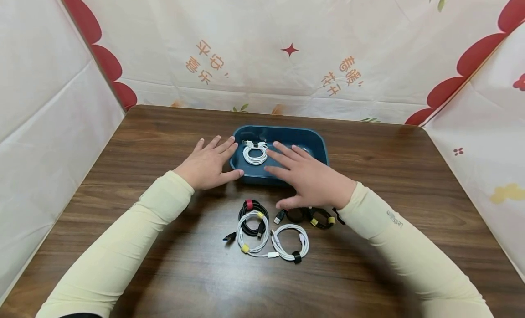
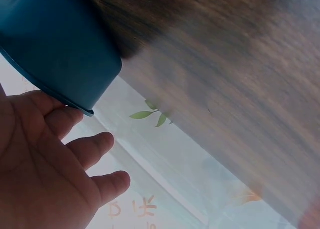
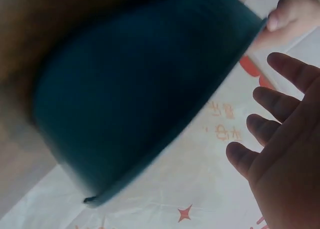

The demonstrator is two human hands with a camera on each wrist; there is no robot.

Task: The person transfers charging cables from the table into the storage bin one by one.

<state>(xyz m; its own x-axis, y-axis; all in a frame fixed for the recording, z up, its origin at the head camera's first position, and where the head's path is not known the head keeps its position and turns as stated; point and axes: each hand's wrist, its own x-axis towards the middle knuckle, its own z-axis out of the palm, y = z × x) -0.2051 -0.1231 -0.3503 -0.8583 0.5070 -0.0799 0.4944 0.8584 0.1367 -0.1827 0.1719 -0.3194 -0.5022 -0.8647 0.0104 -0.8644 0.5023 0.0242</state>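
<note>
A blue plastic tray (image 1: 321, 147) stands at the middle of a dark wooden table, with one coiled white cable (image 1: 254, 154) inside. My left hand (image 1: 211, 164) lies flat with straight fingers against the tray's left wall (image 2: 55, 44), thumb along its front. My right hand (image 1: 306, 174) hovers with spread fingers over the tray's front rim, holding nothing. In the right wrist view the tray (image 3: 130, 89) fills the frame beside my open right hand (image 3: 280, 134). In the left wrist view my left hand (image 2: 55, 169) touches the rim.
Several tied cable coils lie in front of the tray: a black one with a red tie (image 1: 253, 212), a white one with a yellow tie (image 1: 251, 236), a white one with a black tie (image 1: 291, 247), and a black one with yellow ties (image 1: 319, 217). Patterned cloth walls enclose the table.
</note>
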